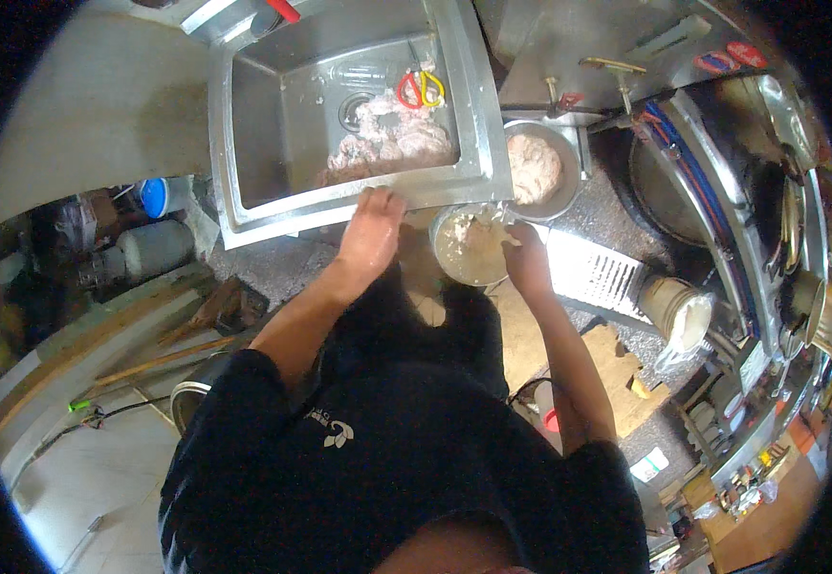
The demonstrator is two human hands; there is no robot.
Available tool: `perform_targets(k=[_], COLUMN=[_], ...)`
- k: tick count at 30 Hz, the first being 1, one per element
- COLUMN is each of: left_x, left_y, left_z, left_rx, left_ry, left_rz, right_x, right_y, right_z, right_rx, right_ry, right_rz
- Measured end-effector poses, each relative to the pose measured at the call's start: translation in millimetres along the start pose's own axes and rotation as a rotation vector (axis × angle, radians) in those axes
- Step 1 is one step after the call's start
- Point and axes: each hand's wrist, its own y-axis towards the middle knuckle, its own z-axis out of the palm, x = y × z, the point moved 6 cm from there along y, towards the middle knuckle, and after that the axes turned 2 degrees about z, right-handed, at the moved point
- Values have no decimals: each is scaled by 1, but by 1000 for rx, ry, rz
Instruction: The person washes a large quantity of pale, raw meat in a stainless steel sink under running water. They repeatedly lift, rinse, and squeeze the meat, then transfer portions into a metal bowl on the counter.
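Observation:
My left hand [375,234] is at the front edge of a steel sink [359,199], its fingers curled together over the rim. Beside my legs, my right hand [528,256] grips the right side of a round metal bowl [469,263], which has pale bits and cloudy liquid in it. Pale pinkish raw meat [392,143] is heaped in the right half of the sink. Scissors with red and yellow handles [421,91] rest on that heap. Another metal pot [569,196], to the right of the sink, contains a big pale lump of meat [534,170].
A white slotted rack [588,268] lies right of the bowl, next to a bucket [669,301] with a plastic bag. Flattened cardboard [617,378] covers part of the floor. A gas cylinder [156,251] stands at the left. Cookware and a stove edge [703,182] line the right.

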Motion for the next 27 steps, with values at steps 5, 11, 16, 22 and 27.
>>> perform_targets(k=[5, 11, 16, 22, 27], left_x=[-72, -5, 214, 256, 269], left_y=[20, 55, 144, 208, 193], left_z=[36, -25, 46, 156, 178], left_rx=[159, -262, 62, -147, 286], left_ry=[-811, -219, -151, -91, -304], left_rz=[-64, 203, -293, -160, -176], right_x=[104, 210, 157, 59, 60], right_y=[40, 159, 299, 346, 349], right_z=[-74, 11, 162, 218, 205], right_rx=[-215, -47, 176, -10, 249], right_ry=[37, 29, -355, -349, -468], right_rz=[-19, -372, -56, 494, 592])
